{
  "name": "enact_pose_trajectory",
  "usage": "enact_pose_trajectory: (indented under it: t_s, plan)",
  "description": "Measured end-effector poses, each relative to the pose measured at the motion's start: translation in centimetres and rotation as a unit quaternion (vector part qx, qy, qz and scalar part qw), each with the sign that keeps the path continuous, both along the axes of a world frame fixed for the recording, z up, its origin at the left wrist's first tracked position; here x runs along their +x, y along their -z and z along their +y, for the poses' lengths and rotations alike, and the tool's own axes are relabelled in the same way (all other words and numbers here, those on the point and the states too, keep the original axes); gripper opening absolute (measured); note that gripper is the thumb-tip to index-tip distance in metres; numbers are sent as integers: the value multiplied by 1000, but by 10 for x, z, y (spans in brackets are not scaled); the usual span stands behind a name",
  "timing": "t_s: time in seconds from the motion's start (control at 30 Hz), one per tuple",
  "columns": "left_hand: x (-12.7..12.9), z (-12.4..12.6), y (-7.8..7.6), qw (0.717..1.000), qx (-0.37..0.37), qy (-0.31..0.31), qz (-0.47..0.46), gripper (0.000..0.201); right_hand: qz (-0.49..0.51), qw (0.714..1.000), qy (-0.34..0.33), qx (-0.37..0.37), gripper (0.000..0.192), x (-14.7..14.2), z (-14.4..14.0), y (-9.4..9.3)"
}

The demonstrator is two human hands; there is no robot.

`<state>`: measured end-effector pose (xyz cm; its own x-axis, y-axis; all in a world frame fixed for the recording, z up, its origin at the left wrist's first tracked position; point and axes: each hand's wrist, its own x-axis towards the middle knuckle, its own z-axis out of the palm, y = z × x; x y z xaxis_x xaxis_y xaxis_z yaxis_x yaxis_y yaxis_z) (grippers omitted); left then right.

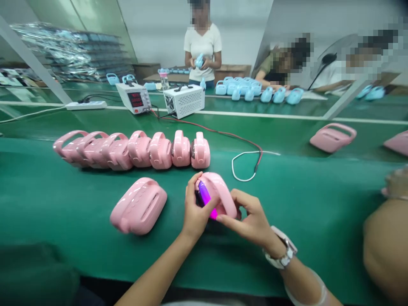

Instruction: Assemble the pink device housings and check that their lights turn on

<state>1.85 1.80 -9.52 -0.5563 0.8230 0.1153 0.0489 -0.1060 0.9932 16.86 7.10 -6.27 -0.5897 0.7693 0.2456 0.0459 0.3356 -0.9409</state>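
Between my two hands is a pink portable speaker with a loop handle, a strip on its side glowing purple and magenta. My left hand grips its left side, the thumb lying by the lit strip. On the right, my right hand holds the body below the handle, thumb at the lower edge. A watch sits on my right wrist. Another pink speaker lies on the green table left of my hands. Behind stands a row of several pink speakers. The held speaker's underside is hidden.
A red and white cable loops on the table, near a power supply and a white metal box. More pink speakers lie right. Blue units and co-workers are across the bench; a person's arm is at right.
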Motion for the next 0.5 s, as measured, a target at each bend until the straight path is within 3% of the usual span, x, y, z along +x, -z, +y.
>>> enact_pose_trajectory:
  t_s: [0.07,0.13,0.27,0.37,0.5]
  plan:
    - [1,-3,-5,997,-1,37,-70,73,-21,998,42,-43,34,-1,10,-6]
    - [2,-7,-10,989,-21,72,-129,75,-43,991,87,-95,40,9,42,-19]
    - [2,-13,-13,996,-45,38,-71,64,-52,972,216,-76,45,43,138,-61]
    - [3,-11,-2,999,-51,6,-11,58,-50,953,296,-37,26,58,192,-87]
    - [0,0,30,997,-58,-8,57,52,-38,947,318,21,27,62,219,-100]
